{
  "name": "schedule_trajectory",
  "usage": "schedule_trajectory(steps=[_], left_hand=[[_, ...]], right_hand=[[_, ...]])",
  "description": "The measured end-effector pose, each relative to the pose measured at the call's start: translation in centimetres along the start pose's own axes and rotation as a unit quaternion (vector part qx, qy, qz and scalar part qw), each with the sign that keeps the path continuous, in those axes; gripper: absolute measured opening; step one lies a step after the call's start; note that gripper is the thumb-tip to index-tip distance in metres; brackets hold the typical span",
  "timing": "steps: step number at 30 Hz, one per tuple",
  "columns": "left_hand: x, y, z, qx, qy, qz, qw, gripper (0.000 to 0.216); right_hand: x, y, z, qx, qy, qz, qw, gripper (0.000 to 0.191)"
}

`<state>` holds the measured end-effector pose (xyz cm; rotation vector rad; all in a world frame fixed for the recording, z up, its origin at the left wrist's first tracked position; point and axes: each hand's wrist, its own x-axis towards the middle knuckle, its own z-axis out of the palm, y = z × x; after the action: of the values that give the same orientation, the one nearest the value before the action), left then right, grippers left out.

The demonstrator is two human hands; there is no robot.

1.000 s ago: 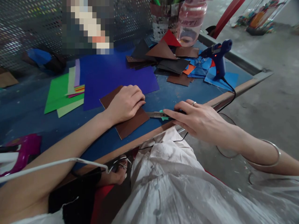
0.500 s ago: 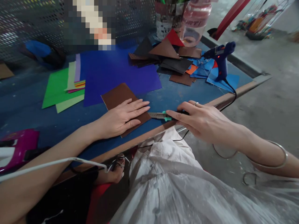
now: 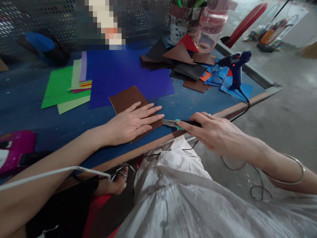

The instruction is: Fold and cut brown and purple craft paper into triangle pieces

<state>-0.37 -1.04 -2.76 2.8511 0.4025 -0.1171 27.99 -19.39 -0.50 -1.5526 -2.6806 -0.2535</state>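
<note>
My left hand (image 3: 135, 123) lies flat with fingers spread on a brown sheet (image 3: 130, 98), pressing it to the blue tabletop (image 3: 173, 105). The sheet looks like leather or stiff card, and my palm hides part of it. In my right hand (image 3: 213, 130) is a box cutter (image 3: 170, 122) with a grey blade and a teal slider. Its blade points left, and the tip is at the sheet's right edge, close to my left fingertips. My index finger rests along the cutter by the slider.
Blue (image 3: 128, 72) and green sheets (image 3: 59, 86) lie behind my left hand. A pile of scraps (image 3: 190, 66) sits at the back, near a pink bottle (image 3: 211, 29). The glue gun (image 3: 235, 67) stands at the right with its light on. A magenta device (image 3: 19, 148) is at the left.
The view has shifted slightly. My left hand stays flat on the brown sheet, and the box cutter stays in my right hand at the sheet's edge, its blade tilted a little differently.
</note>
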Motion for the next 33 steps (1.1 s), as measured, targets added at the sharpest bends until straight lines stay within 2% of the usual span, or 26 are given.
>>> schedule_trajectory(steps=[7, 19, 29, 33], left_hand=[[0.08, -0.06, -0.04, -0.015, 0.001, -0.001, 1.0, 0.058], [0.05, -0.18, 0.03, -0.027, 0.006, 0.001, 1.0, 0.058], [0.12, 0.03, -0.1, -0.033, 0.006, -0.002, 0.999, 0.057], [0.11, 0.04, -0.09, -0.046, 0.01, -0.001, 0.999, 0.055]], right_hand=[[0.08, 0.18, -0.05, 0.001, -0.001, -0.002, 1.0, 0.056], [0.23, 0.34, -0.51, -0.036, -0.027, -0.037, 0.998, 0.061], [0.57, 0.37, -0.68, -0.036, -0.013, -0.061, 0.997, 0.059], [0.6, 0.12, -0.74, -0.031, -0.026, -0.056, 0.998, 0.061]])
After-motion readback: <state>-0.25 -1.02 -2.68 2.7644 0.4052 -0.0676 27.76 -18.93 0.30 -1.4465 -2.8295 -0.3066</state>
